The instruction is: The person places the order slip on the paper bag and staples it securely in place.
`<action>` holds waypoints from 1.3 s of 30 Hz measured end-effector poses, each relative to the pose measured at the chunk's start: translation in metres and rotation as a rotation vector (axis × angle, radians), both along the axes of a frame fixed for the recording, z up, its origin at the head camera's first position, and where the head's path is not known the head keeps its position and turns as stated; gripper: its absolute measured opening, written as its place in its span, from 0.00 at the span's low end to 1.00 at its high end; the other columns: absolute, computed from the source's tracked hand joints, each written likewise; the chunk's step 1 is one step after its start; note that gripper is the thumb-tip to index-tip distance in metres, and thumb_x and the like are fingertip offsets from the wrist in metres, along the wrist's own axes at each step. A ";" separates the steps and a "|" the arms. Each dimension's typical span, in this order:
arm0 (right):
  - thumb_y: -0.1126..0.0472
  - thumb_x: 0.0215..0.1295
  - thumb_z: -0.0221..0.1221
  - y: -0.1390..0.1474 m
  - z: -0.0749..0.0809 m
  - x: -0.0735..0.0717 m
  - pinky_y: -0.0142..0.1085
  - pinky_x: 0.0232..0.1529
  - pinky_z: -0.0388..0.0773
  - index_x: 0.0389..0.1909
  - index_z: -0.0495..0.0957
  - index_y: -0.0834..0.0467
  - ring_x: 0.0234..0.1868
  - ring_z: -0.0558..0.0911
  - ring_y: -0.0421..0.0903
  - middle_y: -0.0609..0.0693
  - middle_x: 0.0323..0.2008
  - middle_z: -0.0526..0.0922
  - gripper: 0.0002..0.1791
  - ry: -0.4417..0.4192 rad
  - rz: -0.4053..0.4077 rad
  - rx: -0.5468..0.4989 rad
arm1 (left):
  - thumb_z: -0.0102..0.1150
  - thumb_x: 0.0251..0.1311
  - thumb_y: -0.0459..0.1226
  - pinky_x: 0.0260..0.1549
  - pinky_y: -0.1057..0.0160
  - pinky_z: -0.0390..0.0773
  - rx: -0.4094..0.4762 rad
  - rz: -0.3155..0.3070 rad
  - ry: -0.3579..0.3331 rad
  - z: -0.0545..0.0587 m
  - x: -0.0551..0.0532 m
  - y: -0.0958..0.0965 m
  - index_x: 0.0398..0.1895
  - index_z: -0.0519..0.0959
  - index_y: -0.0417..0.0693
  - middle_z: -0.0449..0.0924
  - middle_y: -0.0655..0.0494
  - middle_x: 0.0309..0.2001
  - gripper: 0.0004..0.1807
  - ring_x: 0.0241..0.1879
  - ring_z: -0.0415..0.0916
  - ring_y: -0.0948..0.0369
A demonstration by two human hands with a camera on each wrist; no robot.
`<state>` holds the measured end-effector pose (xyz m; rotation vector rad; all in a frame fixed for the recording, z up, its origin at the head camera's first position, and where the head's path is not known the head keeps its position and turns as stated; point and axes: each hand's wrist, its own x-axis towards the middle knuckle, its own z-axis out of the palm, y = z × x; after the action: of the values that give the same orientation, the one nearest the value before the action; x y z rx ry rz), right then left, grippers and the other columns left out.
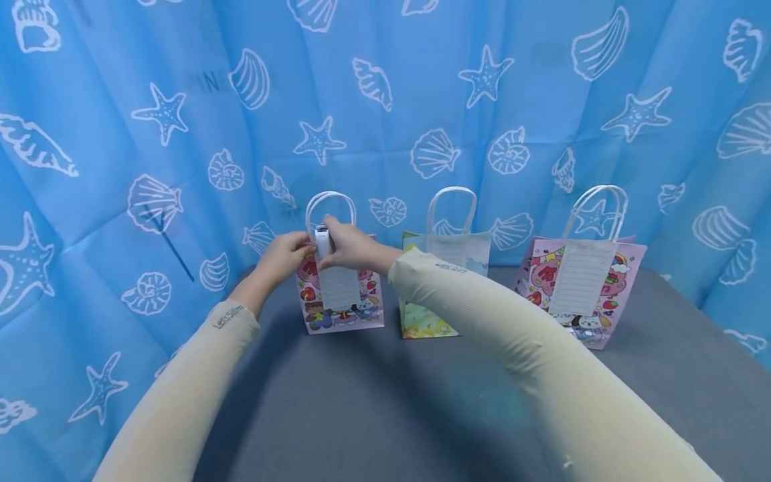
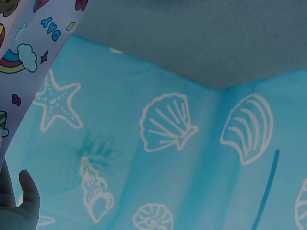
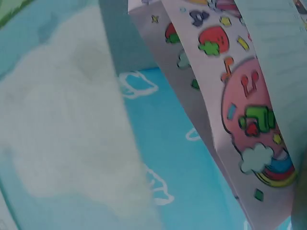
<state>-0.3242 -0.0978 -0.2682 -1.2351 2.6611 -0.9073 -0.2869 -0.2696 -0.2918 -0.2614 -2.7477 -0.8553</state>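
In the head view, a pink cartoon gift bag point(image 1: 316, 323) with white handles stands at the left, a lined paper sheet point(image 1: 340, 296) against its front. My right hand point(image 1: 357, 249) grips a small white stapler point(image 1: 323, 241) upright at the bag's top edge, over the sheet's top. Beside it, my left hand point(image 1: 280, 258) pinches the bag's upper left edge with thumb and fingers. The left wrist view catches fingertips point(image 2: 29, 196) under the bag's side panel point(image 2: 33, 62). In the right wrist view, the bag's front and lined sheet fill the right side; the stapler is hidden.
A green and blue gift bag point(image 1: 430, 325) stands in the middle, partly behind my right sleeve point(image 1: 470, 288). Another pink gift bag point(image 1: 620, 294) with a lined sheet point(image 1: 581, 278) is at the right. Behind the grey table point(image 1: 337, 408) hangs a blue seashell curtain point(image 1: 385, 120).
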 end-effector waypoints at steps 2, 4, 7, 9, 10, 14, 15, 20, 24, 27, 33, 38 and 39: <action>0.60 0.53 0.73 -0.001 0.002 0.001 0.36 0.42 0.79 0.65 0.58 0.63 0.44 0.80 0.50 0.57 0.48 0.77 0.44 -0.006 0.005 0.011 | 0.51 0.72 0.36 0.38 0.51 0.74 -0.002 0.010 0.002 0.000 0.001 -0.001 0.45 0.78 0.36 0.80 0.41 0.43 0.11 0.39 0.76 0.48; 0.61 0.51 0.74 -0.002 0.003 0.002 0.37 0.42 0.79 0.66 0.57 0.63 0.44 0.80 0.50 0.57 0.48 0.77 0.45 -0.006 0.003 0.023 | 0.51 0.72 0.36 0.41 0.50 0.74 -0.001 0.009 0.004 -0.001 0.001 -0.002 0.48 0.78 0.36 0.81 0.40 0.45 0.12 0.42 0.77 0.48; 0.61 0.51 0.74 -0.003 0.005 0.003 0.37 0.43 0.79 0.65 0.58 0.63 0.44 0.80 0.50 0.57 0.48 0.77 0.44 -0.003 -0.016 0.029 | 0.51 0.72 0.37 0.40 0.50 0.75 0.017 0.005 0.008 -0.001 0.001 -0.002 0.48 0.78 0.36 0.81 0.40 0.45 0.12 0.42 0.77 0.48; 0.61 0.51 0.74 -0.004 0.005 0.003 0.37 0.43 0.79 0.63 0.59 0.63 0.44 0.81 0.50 0.57 0.47 0.77 0.43 0.002 -0.028 0.038 | 0.51 0.72 0.37 0.38 0.52 0.75 0.034 0.004 0.005 -0.002 0.001 -0.002 0.45 0.78 0.36 0.81 0.41 0.43 0.11 0.39 0.77 0.49; 0.61 0.51 0.74 -0.005 0.005 0.004 0.37 0.43 0.79 0.62 0.60 0.63 0.44 0.81 0.50 0.57 0.47 0.77 0.42 0.002 -0.035 0.042 | 0.51 0.72 0.37 0.36 0.53 0.74 0.039 0.005 0.002 -0.002 0.001 -0.002 0.43 0.78 0.37 0.81 0.41 0.42 0.11 0.37 0.76 0.50; 0.61 0.50 0.74 -0.007 0.006 0.003 0.37 0.42 0.79 0.59 0.63 0.62 0.43 0.81 0.49 0.56 0.46 0.78 0.39 0.029 -0.043 0.049 | 0.51 0.71 0.37 0.34 0.56 0.73 0.057 0.007 0.003 -0.003 0.000 -0.004 0.39 0.77 0.38 0.81 0.42 0.39 0.10 0.35 0.75 0.51; 0.61 0.51 0.74 -0.007 0.006 0.003 0.37 0.42 0.79 0.58 0.63 0.62 0.43 0.81 0.49 0.56 0.46 0.78 0.38 0.036 -0.040 0.048 | 0.51 0.71 0.37 0.34 0.56 0.74 0.060 0.006 0.008 -0.003 0.000 -0.004 0.40 0.77 0.38 0.81 0.42 0.40 0.10 0.35 0.75 0.52; 0.62 0.52 0.73 -0.006 0.004 0.000 0.36 0.41 0.78 0.57 0.66 0.62 0.42 0.80 0.49 0.55 0.45 0.79 0.34 0.056 -0.014 0.012 | 0.52 0.71 0.36 0.34 0.55 0.74 0.066 -0.006 0.033 -0.003 0.000 -0.005 0.38 0.77 0.37 0.81 0.41 0.39 0.09 0.35 0.75 0.50; 0.64 0.53 0.72 -0.003 -0.002 -0.001 0.34 0.38 0.78 0.55 0.68 0.62 0.39 0.81 0.48 0.54 0.42 0.80 0.30 0.069 0.001 -0.040 | 0.53 0.70 0.36 0.38 0.52 0.76 0.072 -0.024 0.037 -0.004 0.000 -0.003 0.41 0.78 0.36 0.81 0.40 0.43 0.10 0.40 0.78 0.48; 0.64 0.54 0.71 -0.001 -0.007 -0.001 0.34 0.36 0.78 0.52 0.70 0.61 0.38 0.81 0.47 0.54 0.40 0.81 0.27 0.098 0.017 -0.068 | 0.53 0.70 0.36 0.41 0.50 0.76 0.079 -0.032 0.033 -0.004 0.001 -0.002 0.43 0.78 0.36 0.81 0.39 0.45 0.10 0.43 0.78 0.47; 0.63 0.54 0.72 0.001 -0.005 0.000 0.35 0.40 0.79 0.62 0.65 0.65 0.40 0.82 0.49 0.58 0.45 0.80 0.37 0.106 0.006 -0.035 | 0.52 0.71 0.36 0.40 0.50 0.76 0.082 -0.042 0.016 -0.003 0.001 -0.001 0.43 0.78 0.36 0.81 0.40 0.44 0.10 0.42 0.77 0.48; 0.63 0.53 0.72 -0.002 0.000 -0.002 0.36 0.42 0.79 0.61 0.65 0.65 0.42 0.81 0.50 0.57 0.45 0.79 0.37 0.098 -0.003 0.007 | 0.51 0.71 0.36 0.45 0.49 0.76 0.082 -0.022 0.006 -0.003 0.001 -0.002 0.48 0.79 0.37 0.80 0.40 0.48 0.12 0.47 0.78 0.47; 0.63 0.52 0.73 -0.003 0.000 -0.002 0.35 0.42 0.79 0.58 0.66 0.65 0.42 0.81 0.49 0.57 0.45 0.78 0.35 0.100 0.001 0.007 | 0.51 0.71 0.36 0.46 0.48 0.76 0.081 -0.020 0.006 -0.003 0.001 -0.002 0.48 0.78 0.37 0.80 0.39 0.49 0.12 0.48 0.77 0.46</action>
<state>-0.3265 -0.1013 -0.2678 -1.3140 2.7371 -0.8569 -0.2857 -0.2717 -0.2952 -0.2761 -2.7014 -0.9673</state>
